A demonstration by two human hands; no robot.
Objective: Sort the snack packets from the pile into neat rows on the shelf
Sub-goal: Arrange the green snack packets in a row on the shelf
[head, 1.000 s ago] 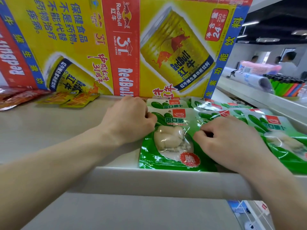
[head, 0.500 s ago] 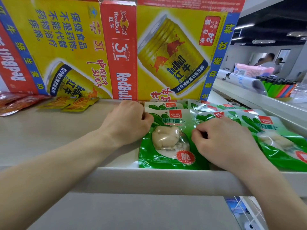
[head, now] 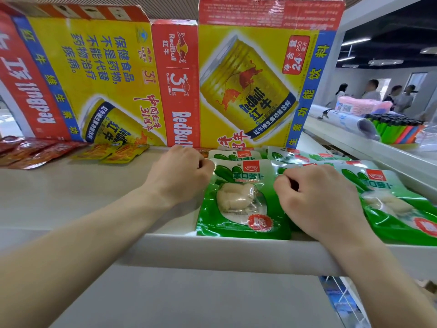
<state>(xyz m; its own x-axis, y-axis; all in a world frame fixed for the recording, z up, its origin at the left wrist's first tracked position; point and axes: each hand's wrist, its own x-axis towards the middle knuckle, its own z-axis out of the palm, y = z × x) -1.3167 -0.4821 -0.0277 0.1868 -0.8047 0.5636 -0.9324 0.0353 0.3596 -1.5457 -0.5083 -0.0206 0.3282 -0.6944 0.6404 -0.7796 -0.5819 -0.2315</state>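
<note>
Across the back, 10 to 1 o'clock: flattened Red Bull carton (head: 246, 86) standing on edge as a backdrop. Below it is the white shelf (head: 71, 200), with its raised front lip at 6 o'clock.

Rows of green snack packets (head: 390, 209) sit at 3 to 4 o'clock, overlapping, with more tucked behind at 1 o'clock. Dead centre, the front green packet (head: 241, 204) lies flat at the left end of the front row, bottom edge touching the lip.

At its top left corner is the left hand (head: 179, 178), fingers curled under; pinching or just butting the edge, cannot tell. At its top right corner is the right hand (head: 316, 202), fingers curled, thumb and forefinger apparently pinching the edge next to the neighbouring packet.

Smallest: red packets (head: 30, 150) at 9 o'clock, with yellow packets (head: 113, 153) just beside them at 10 o'clock. Both lots are well apart from the green ones.

Risks, judged:
- The film looks slick, so a sideways nudge could skew the packet or drag the neighbour out of line.
- A pull toward 6 o'clock could ride it over the lip and off the shelf.
- A push back could ruck up the packets behind.
</note>
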